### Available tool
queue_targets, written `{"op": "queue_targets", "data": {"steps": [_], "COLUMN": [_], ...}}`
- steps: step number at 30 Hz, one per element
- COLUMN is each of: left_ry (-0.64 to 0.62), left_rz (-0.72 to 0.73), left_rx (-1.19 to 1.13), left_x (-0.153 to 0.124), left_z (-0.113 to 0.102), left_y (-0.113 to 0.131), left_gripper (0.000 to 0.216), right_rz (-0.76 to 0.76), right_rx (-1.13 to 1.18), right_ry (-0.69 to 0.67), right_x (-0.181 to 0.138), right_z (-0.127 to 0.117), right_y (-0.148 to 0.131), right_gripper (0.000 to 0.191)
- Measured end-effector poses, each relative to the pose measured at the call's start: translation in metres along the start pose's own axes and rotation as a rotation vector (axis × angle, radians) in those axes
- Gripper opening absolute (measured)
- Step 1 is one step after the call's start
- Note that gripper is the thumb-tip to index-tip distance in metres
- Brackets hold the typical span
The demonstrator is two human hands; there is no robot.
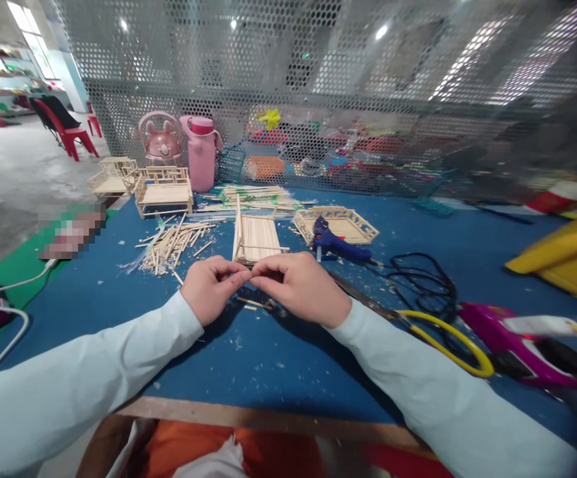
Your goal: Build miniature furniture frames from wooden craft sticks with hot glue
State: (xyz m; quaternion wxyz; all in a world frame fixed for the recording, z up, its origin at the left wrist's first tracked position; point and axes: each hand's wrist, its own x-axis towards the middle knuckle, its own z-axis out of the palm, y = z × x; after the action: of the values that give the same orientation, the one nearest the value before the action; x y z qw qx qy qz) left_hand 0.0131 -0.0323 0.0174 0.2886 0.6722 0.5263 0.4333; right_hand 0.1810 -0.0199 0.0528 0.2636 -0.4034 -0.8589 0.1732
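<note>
My left hand [217, 287] and my right hand [302, 285] meet at the fingertips above the blue table, both closed in a pinch. Whatever lies between the fingers is too small or hidden to name. Just beyond them is a small model [257, 238] of thin wooden sticks, with a flat slatted base and an upright side at its left. A few cut stick pieces [247, 307] lie below the hands. Left of the model is a pile of loose sticks [178, 240]. To the right, a blue glue gun [340, 247] rests against a stick-built frame [355, 229].
Finished stick models [164, 194] and a pink bottle [202, 159] stand at the back left, before a perforated metal screen [288, 73]. On the right lie scissors with yellow handles [485, 362], a coiled black cable [430, 282], a purple power strip [500, 332] and a yellow object [562, 255].
</note>
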Motion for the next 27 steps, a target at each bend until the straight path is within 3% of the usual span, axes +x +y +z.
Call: {"op": "queue_targets", "data": {"steps": [4, 9, 12, 20, 27], "left_ry": [-0.026, 0.119, 0.165, 0.055, 0.036], "left_rz": [-0.002, -0.066, -0.073, -0.080, -0.046], "left_rx": [0.008, -0.013, -0.026, -0.187, -0.055], "left_x": [0.001, 0.006, 0.011, 0.012, 0.010], "left_z": [0.000, -0.001, 0.000, 0.005, 0.003], "left_y": [0.000, -0.005, -0.011, -0.015, -0.016], "left_gripper": [0.013, 0.020, 0.022, 0.036, 0.037], "right_rz": [0.062, 0.085, 0.080, 0.047, 0.075], "right_rx": [0.035, -0.181, -0.270, -0.259, -0.302], "right_ry": [-0.035, 0.195, 0.250, 0.211, 0.201], "right_x": [0.002, 0.003, 0.005, 0.009, 0.010], "right_z": [0.000, 0.007, 0.014, 0.024, 0.025], "right_y": [0.006, 0.018, 0.021, 0.020, 0.020], "right_gripper": [0.014, 0.018, 0.021, 0.021, 0.021]}}
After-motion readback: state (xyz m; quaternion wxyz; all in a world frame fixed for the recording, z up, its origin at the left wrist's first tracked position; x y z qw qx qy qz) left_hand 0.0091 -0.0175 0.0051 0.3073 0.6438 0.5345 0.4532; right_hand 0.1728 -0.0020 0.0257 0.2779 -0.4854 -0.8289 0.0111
